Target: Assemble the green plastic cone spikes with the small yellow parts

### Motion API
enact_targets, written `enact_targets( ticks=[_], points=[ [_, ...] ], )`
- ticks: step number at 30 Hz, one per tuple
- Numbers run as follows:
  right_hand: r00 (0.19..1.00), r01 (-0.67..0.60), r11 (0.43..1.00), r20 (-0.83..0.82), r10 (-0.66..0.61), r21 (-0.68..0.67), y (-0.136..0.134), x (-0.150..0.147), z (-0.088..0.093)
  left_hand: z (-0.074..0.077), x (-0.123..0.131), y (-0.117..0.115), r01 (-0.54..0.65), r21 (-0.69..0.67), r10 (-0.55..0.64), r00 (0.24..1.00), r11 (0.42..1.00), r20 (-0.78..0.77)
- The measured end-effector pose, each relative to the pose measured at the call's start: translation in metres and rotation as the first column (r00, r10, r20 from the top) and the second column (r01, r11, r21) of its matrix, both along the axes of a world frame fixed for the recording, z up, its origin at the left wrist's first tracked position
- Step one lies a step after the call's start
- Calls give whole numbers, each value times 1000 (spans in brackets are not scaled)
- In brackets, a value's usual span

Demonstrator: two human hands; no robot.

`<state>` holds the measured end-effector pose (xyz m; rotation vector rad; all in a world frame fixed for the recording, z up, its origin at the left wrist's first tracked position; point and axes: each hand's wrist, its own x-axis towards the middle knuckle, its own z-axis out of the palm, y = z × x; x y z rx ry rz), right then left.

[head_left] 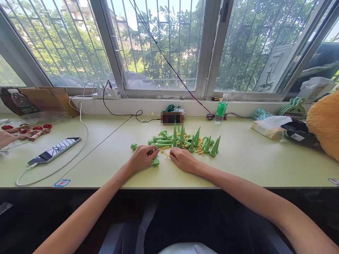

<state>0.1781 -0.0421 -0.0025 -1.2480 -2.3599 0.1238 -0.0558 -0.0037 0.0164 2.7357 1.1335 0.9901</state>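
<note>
My left hand (142, 157) is closed, its fingers curled round a green plastic piece with a ridged cap (155, 162) that points toward me; the fingers hide part of it. Close by on the right, my right hand (183, 159) has its thumb and fingers pressed together low over the table. A small yellow piece (167, 155) shows by its fingertips, but whether it is pinched is unclear. Beyond both hands, several green plastic spikes (196, 138) stand upright on their caps among small yellow pegs (200, 151). One more green cap (134, 146) lies just past the left hand.
A phone (54, 151) on a white cable lies at left, near wooden pieces with red parts (37, 129) and another person's hand (6, 139). A bottle with a green label (221, 109) stands by the sill. A tissue box (267, 127) and orange plush (324, 123) are right.
</note>
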Motion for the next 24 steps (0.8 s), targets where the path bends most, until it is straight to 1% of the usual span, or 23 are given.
enact_targets(
  ticks=[2, 5, 7, 10, 13, 17, 20, 24],
  points=[
    [1000, -11, 1000, -5, 11, 11, -1, 2, 0, 2, 1, 0, 38, 67, -40, 999, 997, 30],
    [999, -3, 999, 40, 1, 46, -4, 7, 1, 8, 5, 3, 79, 150, -90, 994, 986, 66],
    [997, 2, 999, 74, -6, 52, -6, 11, 2, 14, 11, 7, 82, 151, -101, 988, 985, 121],
    [996, 30, 998, 85, -35, 55, -7, 18, 2, 21, 21, 14, 132, 128, -151, 976, 983, 156],
    [993, 81, 995, 79, -86, 59, -8, 21, 2, 23, 32, 18, 162, 122, -180, 971, 979, 159],
    [989, 124, 991, 67, -128, 56, -10, 22, 2, 13, 40, 15, 176, 16, -176, 963, 984, 205],
    [986, 147, 988, 76, -151, 49, -10, 20, 3, 7, 41, 11, 213, -79, -189, 952, 974, 241],
    [975, 195, 980, 96, -199, 47, -11, 18, 3, 5, 40, 9, 231, -165, -176, 940, 959, 291]
  ],
)
